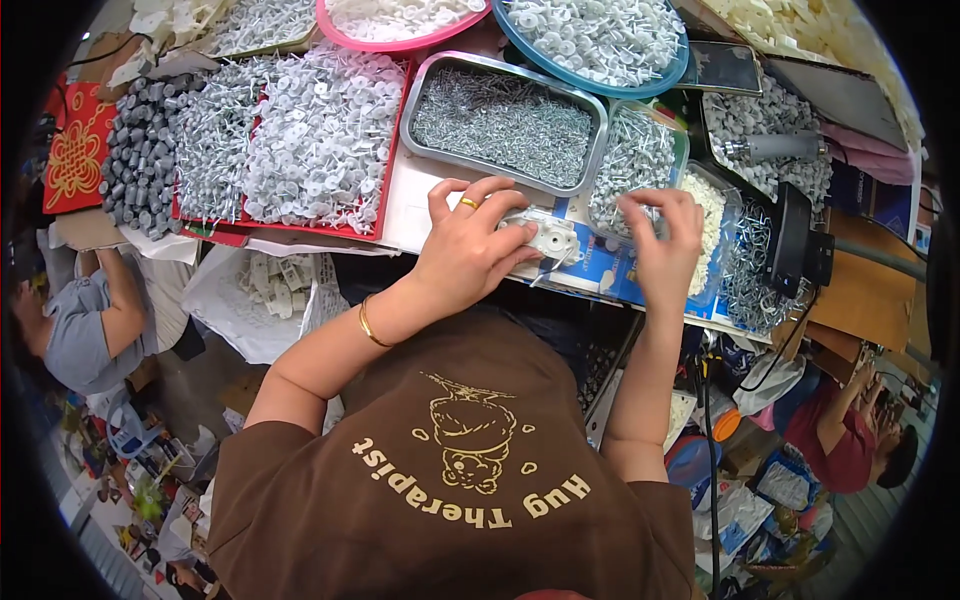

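My left hand, with a gold ring and bangle, is closed round a small white plastic housing at the front edge of the bench. A thin pale strip sticks out below the housing. To its right, my right hand is raised with thumb and fingertips pinched together; whatever they hold is too small to make out. Just behind those fingertips lies a clear tray of small grey-white metal-and-plastic pieces. Beyond my left hand is a metal tray filled with small screws.
A red tray of white disc-headed pins stands left, beside dark grey cylinders. Pink and blue basins sit at the back. A black device on an arm stands right, near metal hooks. Other people sit on both sides.
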`<state>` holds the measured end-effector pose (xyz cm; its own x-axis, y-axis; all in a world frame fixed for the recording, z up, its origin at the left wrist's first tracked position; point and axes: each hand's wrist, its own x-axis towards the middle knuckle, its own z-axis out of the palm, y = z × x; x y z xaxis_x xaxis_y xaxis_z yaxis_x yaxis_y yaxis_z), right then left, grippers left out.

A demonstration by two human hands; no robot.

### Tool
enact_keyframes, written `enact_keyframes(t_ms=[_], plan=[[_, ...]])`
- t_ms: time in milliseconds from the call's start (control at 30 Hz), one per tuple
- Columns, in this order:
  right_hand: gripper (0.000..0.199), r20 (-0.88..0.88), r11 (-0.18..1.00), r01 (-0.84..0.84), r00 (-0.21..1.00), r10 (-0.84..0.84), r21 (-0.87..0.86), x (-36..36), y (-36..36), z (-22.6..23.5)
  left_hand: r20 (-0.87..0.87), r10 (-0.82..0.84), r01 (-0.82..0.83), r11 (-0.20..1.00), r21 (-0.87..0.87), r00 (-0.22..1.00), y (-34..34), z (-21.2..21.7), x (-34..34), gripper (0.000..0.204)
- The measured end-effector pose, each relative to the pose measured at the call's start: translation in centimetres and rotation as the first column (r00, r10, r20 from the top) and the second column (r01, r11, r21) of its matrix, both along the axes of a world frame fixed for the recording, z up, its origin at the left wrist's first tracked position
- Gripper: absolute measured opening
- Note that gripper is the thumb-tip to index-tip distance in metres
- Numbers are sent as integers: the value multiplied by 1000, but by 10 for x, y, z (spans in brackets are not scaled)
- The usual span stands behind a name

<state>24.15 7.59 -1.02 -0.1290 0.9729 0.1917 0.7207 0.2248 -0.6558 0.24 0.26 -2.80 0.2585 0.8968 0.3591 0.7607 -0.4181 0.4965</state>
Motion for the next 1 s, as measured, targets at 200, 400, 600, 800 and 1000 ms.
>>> enact_keyframes(t_ms=[200, 400, 600, 800, 1000], plan=[[13, 246, 972, -132, 966, 83, 192, -7, 14, -11, 56, 10, -8, 999, -44, 998, -4, -1, 0, 25], [15, 59, 988, -35, 998, 27, 151, 1, 13, -13, -116, 317, -310, 948, 71, 941, 12, 27, -69, 18], [11, 261, 958, -178, 958, 117, 223, -4, 15, -12, -394, 717, -669, 689, 277, 575, 59, 27, -187, 11], [7, -184, 992, -123, 976, 120, -9, -15, -12, 35, -423, 679, -655, 721, 228, 600, 65, 7, -208, 11], [14, -149, 949, -316, 937, 314, 10, -41, -33, 19, -77, 666, -651, 743, 157, 742, 48, 18, -185, 16]])
